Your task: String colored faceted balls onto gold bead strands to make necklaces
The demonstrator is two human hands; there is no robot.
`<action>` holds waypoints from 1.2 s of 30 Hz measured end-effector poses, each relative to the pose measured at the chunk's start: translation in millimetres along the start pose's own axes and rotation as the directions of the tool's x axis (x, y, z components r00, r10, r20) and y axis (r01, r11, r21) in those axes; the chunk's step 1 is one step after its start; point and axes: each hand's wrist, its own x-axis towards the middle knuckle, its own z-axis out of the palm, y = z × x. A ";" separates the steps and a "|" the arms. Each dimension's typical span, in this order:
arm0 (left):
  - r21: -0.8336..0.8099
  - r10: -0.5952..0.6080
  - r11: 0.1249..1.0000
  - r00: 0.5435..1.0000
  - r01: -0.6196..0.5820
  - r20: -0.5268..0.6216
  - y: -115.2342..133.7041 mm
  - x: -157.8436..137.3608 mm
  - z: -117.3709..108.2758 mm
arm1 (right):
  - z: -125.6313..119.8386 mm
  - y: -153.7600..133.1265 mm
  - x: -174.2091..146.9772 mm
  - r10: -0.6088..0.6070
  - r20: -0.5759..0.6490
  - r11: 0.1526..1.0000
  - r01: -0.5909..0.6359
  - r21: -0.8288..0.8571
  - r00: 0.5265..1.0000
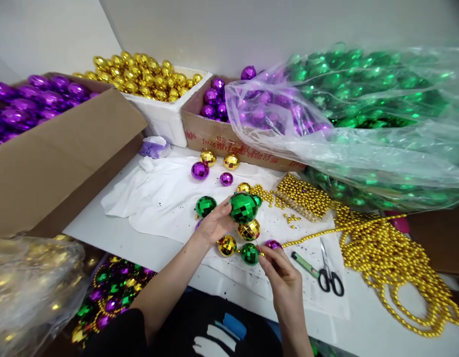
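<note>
My left hand (216, 222) is closed around a large green mirrored ball (243, 208), held above the white cloth. My right hand (279, 267) pinches something thin, perhaps a thread or needle, near a small gold bead; its exact kind is too small to make out. Between the hands lie a gold ball (249, 229), another gold ball (227, 245) and a smaller green ball (249, 253). A purple ball (273, 244) sits just behind my right fingers, by the end of a gold bead strand (311, 236). Left of the held ball rests a green ball (206, 206).
Scissors (329, 277) and a green-handled cutter (305, 264) lie right of my right hand. Gold bead strands (385, 267) heap at the right, beside a clear tray of beads (303, 196). Boxes of purple (84, 158) and gold balls (140, 74) and bagged green balls (363, 89) line the back.
</note>
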 end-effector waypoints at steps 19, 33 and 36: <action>0.150 0.013 0.989 0.999 -0.006 -0.049 6.5 5.6 9.5 | 13.9 -31.8 13.4 -0.166 0.008 0.954 0.162 -0.254 0.986; 0.026 -0.031 0.999 0.989 0.035 -0.144 15.8 4.1 23.1 | 14.8 -45.0 24.0 -0.170 0.038 0.962 0.175 -0.208 0.985; -0.006 -0.021 1.000 0.976 0.020 -0.217 15.8 4.5 24.0 | 14.8 -44.2 21.2 -0.174 -0.040 0.968 0.163 -0.193 0.984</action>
